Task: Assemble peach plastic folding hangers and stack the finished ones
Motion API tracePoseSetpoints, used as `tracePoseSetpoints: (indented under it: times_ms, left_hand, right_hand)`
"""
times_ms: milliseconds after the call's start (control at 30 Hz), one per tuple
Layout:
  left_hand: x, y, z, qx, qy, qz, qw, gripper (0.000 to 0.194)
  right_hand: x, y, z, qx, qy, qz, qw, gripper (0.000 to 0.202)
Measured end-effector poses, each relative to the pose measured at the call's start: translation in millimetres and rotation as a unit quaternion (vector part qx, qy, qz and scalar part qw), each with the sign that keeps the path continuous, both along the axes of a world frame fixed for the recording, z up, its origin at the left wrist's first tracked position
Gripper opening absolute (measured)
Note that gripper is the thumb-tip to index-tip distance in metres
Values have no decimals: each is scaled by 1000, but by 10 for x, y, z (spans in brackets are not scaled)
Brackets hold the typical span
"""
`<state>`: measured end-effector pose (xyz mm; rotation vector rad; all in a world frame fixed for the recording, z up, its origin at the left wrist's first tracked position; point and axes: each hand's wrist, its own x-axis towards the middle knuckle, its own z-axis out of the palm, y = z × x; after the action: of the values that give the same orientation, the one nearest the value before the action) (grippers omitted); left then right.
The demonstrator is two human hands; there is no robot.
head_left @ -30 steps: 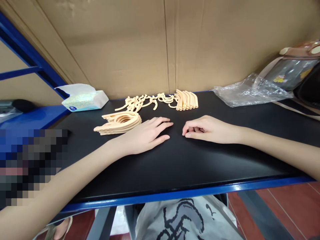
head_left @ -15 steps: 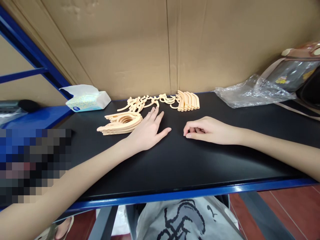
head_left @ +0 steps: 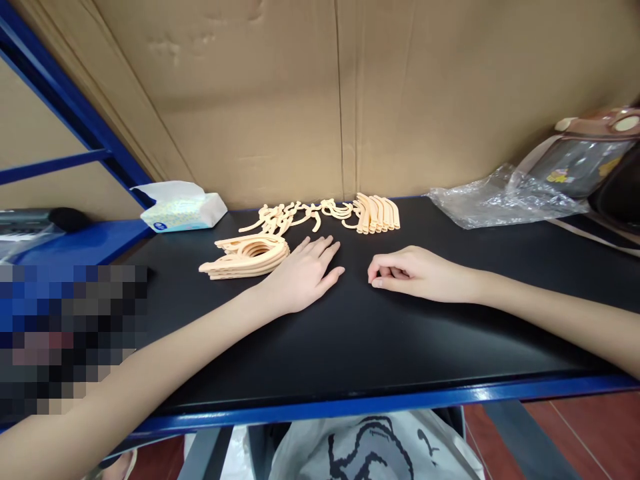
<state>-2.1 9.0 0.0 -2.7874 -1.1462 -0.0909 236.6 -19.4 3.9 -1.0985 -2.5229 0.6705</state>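
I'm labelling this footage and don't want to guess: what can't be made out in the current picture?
All in the head view:
Right hand: its own curl hides whether anything small is inside.
Left hand: turned palm down, it hides what is beneath it.
Stack of beige pieces: the left hand obscures part of its right end.
Tissue pack: lettering too small to read.
Clear bottle: cut off by the right edge.
Pixelated patch: blocks mask what's there.

On surface [head_left: 390, 347]: tissue pack [head_left: 185, 209], far left; stacked pieces [head_left: 227, 269], left, nearer; loose pieces [head_left: 277, 217], far middle; bag [head_left: 505, 200], far right.
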Motion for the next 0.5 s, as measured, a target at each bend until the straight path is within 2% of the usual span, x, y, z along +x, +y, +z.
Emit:
tracePoseSetpoints:
  times_ms: [167, 400, 500]
  left_hand:
    - [37, -49, 40, 72, 32, -16, 997, 51]
    - [109, 22, 28, 141, 43, 9, 989, 57]
    - [154, 66, 106, 156, 57, 10, 986, 56]
  right_hand:
    - [8, 3, -1, 2, 1, 3, 1000, 21]
    - [12, -3, 20, 6, -1, -3, 1000, 19]
    - [14, -9, 32, 8, 1, 1, 1000, 17]
